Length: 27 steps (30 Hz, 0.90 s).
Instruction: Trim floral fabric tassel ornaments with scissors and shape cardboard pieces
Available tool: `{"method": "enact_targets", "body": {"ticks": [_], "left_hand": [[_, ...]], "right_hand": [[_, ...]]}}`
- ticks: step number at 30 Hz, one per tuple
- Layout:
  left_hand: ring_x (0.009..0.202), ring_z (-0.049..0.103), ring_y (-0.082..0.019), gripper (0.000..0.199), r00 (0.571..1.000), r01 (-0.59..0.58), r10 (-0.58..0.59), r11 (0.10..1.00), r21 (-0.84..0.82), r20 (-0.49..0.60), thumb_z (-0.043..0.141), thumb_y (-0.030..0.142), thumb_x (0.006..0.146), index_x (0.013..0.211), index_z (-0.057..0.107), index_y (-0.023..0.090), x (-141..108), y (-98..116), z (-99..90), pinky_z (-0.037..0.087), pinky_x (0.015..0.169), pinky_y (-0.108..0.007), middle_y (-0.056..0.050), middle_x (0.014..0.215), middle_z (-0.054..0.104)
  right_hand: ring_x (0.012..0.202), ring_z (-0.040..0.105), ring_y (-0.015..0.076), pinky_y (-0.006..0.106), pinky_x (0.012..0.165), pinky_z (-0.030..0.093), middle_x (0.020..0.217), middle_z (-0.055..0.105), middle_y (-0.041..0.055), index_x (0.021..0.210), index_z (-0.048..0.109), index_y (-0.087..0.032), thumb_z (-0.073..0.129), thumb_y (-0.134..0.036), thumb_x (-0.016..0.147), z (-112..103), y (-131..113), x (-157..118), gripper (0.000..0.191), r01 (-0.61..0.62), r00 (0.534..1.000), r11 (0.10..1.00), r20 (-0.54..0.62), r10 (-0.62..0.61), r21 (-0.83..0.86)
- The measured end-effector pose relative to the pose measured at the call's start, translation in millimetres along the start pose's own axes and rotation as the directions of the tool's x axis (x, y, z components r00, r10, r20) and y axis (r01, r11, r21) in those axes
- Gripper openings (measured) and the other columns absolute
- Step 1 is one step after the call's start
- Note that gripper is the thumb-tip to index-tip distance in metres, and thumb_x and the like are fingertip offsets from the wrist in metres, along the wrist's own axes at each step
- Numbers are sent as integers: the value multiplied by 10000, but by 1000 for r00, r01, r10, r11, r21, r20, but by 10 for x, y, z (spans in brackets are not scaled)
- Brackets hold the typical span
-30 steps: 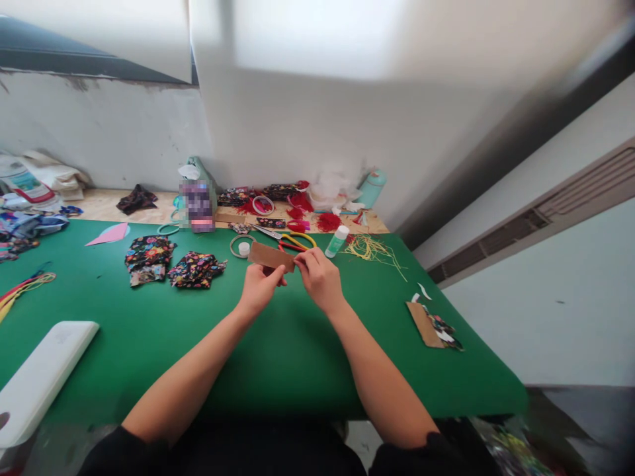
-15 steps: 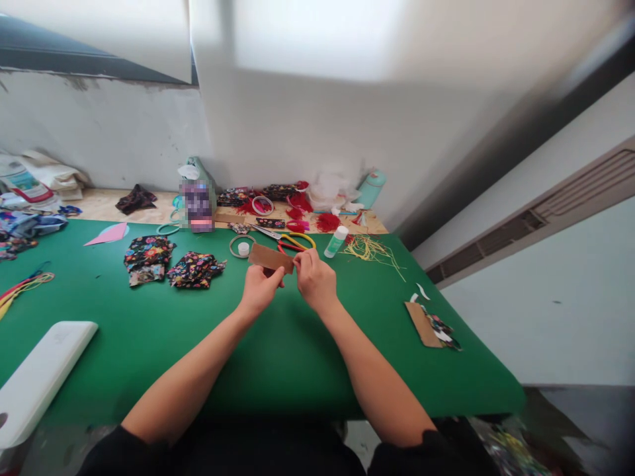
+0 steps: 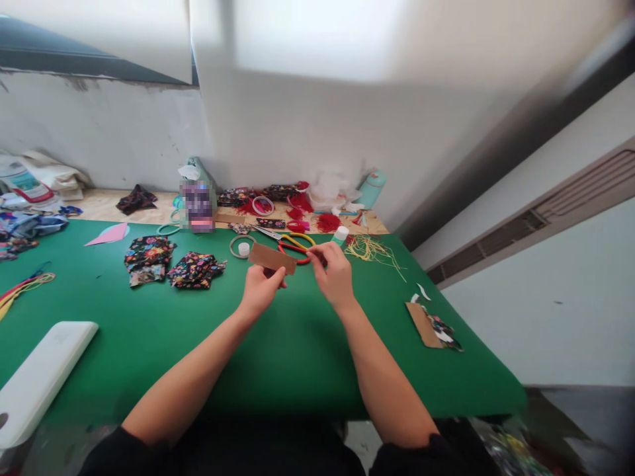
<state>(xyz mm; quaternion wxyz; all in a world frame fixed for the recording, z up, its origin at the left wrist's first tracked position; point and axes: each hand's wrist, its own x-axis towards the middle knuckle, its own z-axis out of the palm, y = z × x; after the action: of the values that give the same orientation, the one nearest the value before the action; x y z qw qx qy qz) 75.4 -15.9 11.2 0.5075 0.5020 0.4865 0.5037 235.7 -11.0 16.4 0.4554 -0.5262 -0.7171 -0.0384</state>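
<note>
My left hand (image 3: 262,289) grips a brown cardboard strip (image 3: 272,258) above the green mat, thumb on its near edge. To the right, apart from the strip, is my right hand (image 3: 332,272), its thumb and index finger pinched together; anything between them is too small to make out. Behind the hands lie scissors (image 3: 294,247) with red and yellow handles. A glue bottle (image 3: 340,234) with a white cap is partly covered by my right hand. Beside the strip sit a small white cap (image 3: 243,249) and a ring (image 3: 233,246).
Floral cloth pieces (image 3: 196,270) lie left of my hands, and yellow strings (image 3: 370,248) lie at the right. Another cardboard piece with scraps (image 3: 424,325) rests near the right edge. A long white object (image 3: 47,377) occupies the front left of the green mat (image 3: 278,370).
My right hand has moved off the end of the cardboard strip to the right, now in front of the glue bottle. My left hand still holds the strip in nearly the same place.
</note>
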Motion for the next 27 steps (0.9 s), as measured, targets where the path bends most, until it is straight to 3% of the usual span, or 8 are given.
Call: {"method": "enact_targets", "body": {"ticks": [4, 7, 12, 16, 27], "left_hand": [[433, 516, -113, 162, 1000, -2, 2, 999, -45, -1, 636, 287, 638, 630, 628, 126, 6, 11, 2, 380, 459, -221, 0, 453, 566], [432, 521, -113, 154, 1000, 2, -2, 998, -70, 1, 641, 277, 634, 647, 631, 124, 5, 25, 1, 384, 456, -220, 4, 456, 567], [436, 525, -115, 159, 1000, 3, -4, 998, -57, -12, 638, 281, 642, 613, 620, 126, 5, 21, -7, 392, 465, -222, -3, 451, 568], [440, 529, -119, 167, 1000, -8, 7, 999, -51, -15, 634, 290, 648, 601, 614, 131, 4, 15, -10, 395, 471, -227, -4, 454, 569], [426, 514, -108, 148, 1000, -6, 7, 999, -38, 20, 636, 266, 637, 633, 625, 119, 8, 14, 5, 384, 453, -217, 4, 456, 566]], "right_hand": [[716, 609, 148, 262, 643, 493, 833, 623, 46, 875, 658, -201, 522, -257, 886, -14, -57, -4, 148, 79, 987, 986, 127, -99, 149], [783, 629, 161, 294, 706, 515, 874, 643, 51, 894, 680, -220, 518, -226, 883, 23, -63, -24, 163, 105, 986, 978, 112, -126, 178], [715, 647, 159, 303, 689, 542, 822, 680, 43, 908, 654, -194, 553, -198, 852, 41, -28, -27, 115, 22, 997, 967, 71, -42, 254], [733, 632, 161, 304, 699, 529, 799, 663, 38, 814, 638, -194, 542, -187, 860, 24, -31, -14, 107, 64, 992, 971, 95, -88, 229], [774, 572, 190, 319, 713, 493, 823, 575, 69, 835, 560, -177, 490, -177, 889, 71, -20, -18, 89, 117, 978, 983, 153, -139, 144]]}}
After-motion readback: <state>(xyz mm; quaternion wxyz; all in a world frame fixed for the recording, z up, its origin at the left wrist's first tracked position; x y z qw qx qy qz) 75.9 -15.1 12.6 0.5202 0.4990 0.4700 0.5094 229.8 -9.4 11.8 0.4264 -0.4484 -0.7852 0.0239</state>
